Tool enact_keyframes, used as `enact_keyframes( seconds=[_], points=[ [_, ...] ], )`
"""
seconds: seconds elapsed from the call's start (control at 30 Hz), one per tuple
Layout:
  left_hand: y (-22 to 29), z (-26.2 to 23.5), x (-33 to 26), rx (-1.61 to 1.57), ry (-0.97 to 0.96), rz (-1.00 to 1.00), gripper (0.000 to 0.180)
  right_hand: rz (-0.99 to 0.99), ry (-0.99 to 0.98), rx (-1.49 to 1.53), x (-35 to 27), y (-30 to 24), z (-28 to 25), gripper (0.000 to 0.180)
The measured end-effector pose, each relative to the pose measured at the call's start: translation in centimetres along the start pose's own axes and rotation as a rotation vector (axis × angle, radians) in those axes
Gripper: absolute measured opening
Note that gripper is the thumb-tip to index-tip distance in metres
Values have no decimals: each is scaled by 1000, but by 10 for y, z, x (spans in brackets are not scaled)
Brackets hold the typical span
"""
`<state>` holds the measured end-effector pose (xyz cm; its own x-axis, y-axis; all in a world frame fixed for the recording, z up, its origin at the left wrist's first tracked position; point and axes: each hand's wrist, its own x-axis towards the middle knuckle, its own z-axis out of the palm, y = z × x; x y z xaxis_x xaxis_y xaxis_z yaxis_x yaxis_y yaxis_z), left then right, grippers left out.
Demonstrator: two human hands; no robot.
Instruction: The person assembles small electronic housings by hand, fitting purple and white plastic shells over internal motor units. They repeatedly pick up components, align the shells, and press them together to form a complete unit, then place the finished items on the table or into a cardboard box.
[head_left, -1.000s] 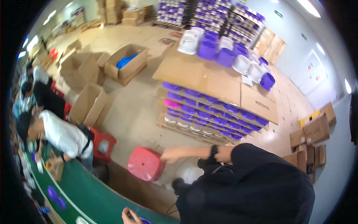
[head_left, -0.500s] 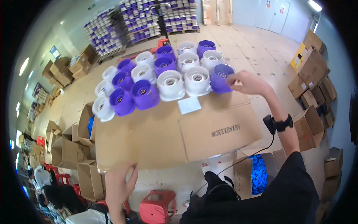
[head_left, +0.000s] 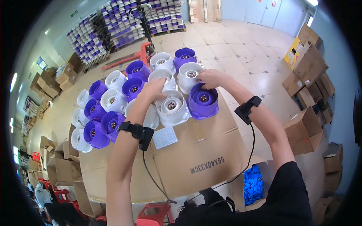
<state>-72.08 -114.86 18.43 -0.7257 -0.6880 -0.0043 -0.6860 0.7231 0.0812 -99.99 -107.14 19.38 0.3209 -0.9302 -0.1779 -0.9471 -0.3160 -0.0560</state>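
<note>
Atop cardboard sheet (head_left: 196, 150) — left hand (head_left: 154, 90) grips white housing (head_left: 162, 77); right hand (head_left: 211, 78) grips purple housing (head_left: 203, 101).

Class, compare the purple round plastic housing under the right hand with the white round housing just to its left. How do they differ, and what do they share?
The purple round plastic housing is purple; the white round plastic housing is white. The right hand touches the purple one's far rim, while the left hand rests by the white one's far rim. The purple one sits nearer the cardboard sheet's right edge. Both are round, lie open side up and show a brown centre.
</note>
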Motion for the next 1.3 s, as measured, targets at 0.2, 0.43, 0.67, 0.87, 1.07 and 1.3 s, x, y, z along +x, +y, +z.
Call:
enact_keyframes(
  seconds=[0.2,0.43,0.67,0.87,1.07,1.3],
  points=[
    [-2,21,17,47,-102,-168,47,-77,186,-9,7,3,9,34],
    [10,21,26,210,-84,-161,34,-268,653,-108,15,6,27,35],
    [-2,28,28,-22,-67,-236,38,-32,68,-70,41,1,19,34],
    [5,36,22,16,-51,-218,27,87,89,-87,49,-10,32,26],
    [15,50,11,22,112,-204,20,37,154,-157,42,-9,40,20],
    [25,35,8,38,153,-133,23,21,346,-139,4,27,53,18]
  ],
)
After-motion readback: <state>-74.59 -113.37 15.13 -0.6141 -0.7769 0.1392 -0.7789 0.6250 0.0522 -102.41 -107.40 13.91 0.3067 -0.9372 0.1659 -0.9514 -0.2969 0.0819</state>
